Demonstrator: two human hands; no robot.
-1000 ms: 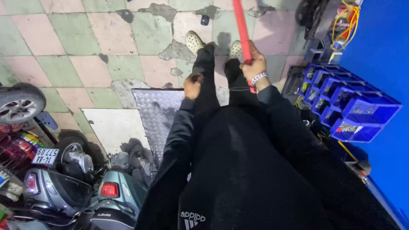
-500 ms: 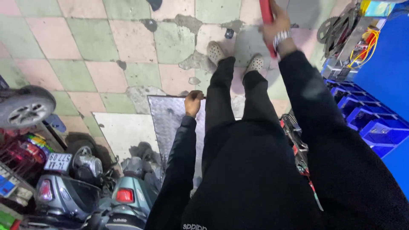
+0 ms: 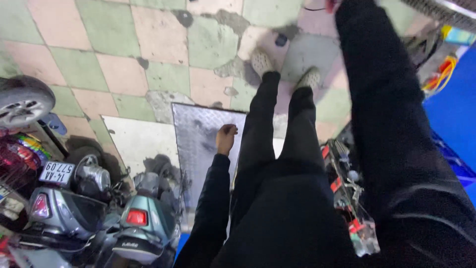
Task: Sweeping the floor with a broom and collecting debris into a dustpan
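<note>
I look down along my own body, clad in black. My left hand (image 3: 226, 138) hangs beside my left thigh with its fingers curled in and nothing in it. It hovers over a grey metal tread plate (image 3: 198, 149) on the floor. My right sleeve (image 3: 377, 99) reaches up past the top edge of the view, so the right hand itself is out of sight. Only a sliver of a red pole (image 3: 329, 5) shows there. My pale shoes (image 3: 261, 62) stand on the cracked tiled floor (image 3: 124, 74).
Parked scooters (image 3: 139, 223) crowd the lower left, and a wheel (image 3: 20, 101) sits at the left edge. A rack of tools and parts (image 3: 347, 198) stands by my right leg. Blue bins (image 3: 458, 166) and orange cables (image 3: 436, 74) are at the right.
My right arm has risen with the red pole until the hand left the top of the view. The left hand dropped lower beside my thigh. The camera tilted further down.
</note>
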